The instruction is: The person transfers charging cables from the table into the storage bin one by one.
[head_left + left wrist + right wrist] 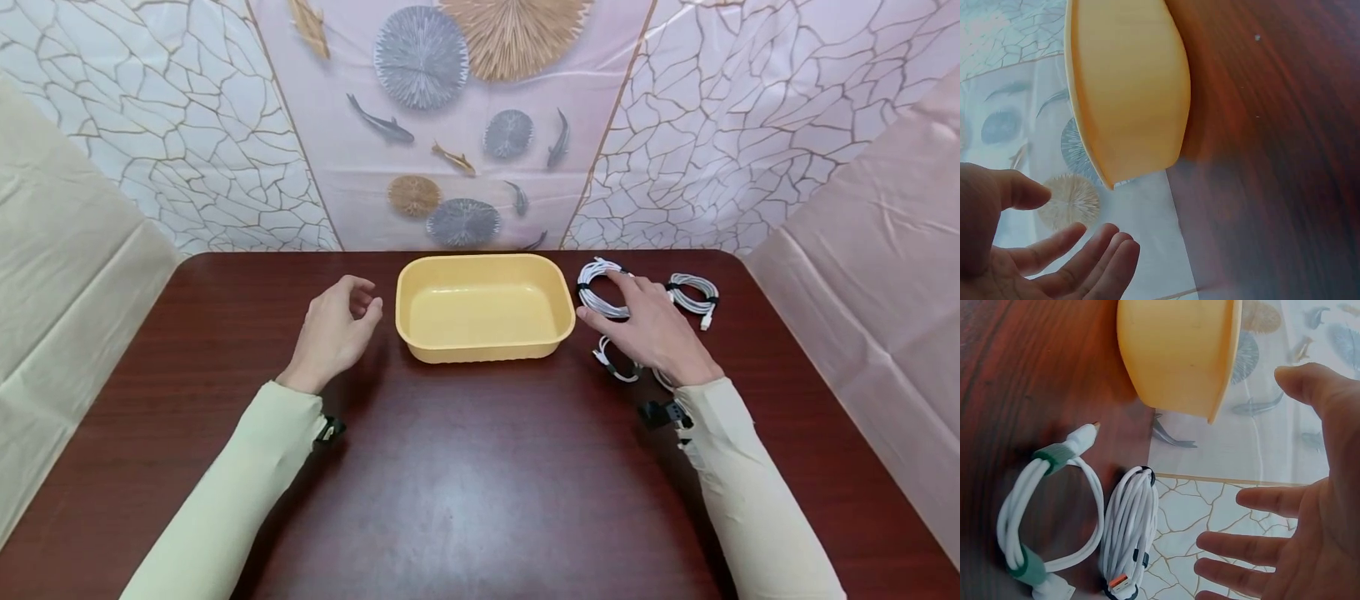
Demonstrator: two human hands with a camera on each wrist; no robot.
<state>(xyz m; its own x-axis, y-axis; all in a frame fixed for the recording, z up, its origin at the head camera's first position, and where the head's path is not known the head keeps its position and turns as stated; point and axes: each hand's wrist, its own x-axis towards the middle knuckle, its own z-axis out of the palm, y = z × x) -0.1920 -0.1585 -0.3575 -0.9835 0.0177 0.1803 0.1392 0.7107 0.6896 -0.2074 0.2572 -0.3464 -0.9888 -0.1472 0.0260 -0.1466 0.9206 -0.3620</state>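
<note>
A yellow plastic basin stands at the back middle of the table, with nothing inside. To its left my left hand hovers, fingers loosely bent, holding nothing and apart from the basin. On the right, my right hand is spread above several coiled white cables and grips none of them. The larger coil lies partly beneath its fingertips. Farther right lies another coil. A small coil with green ties shows in the right wrist view, beside a bundle with an orange-tipped plug. One more coil is mostly hidden under my right wrist.
The dark red-brown wooden table reaches back to a patterned cloth backdrop. Pale cloth walls close in both sides. A small black device is strapped at my right wrist.
</note>
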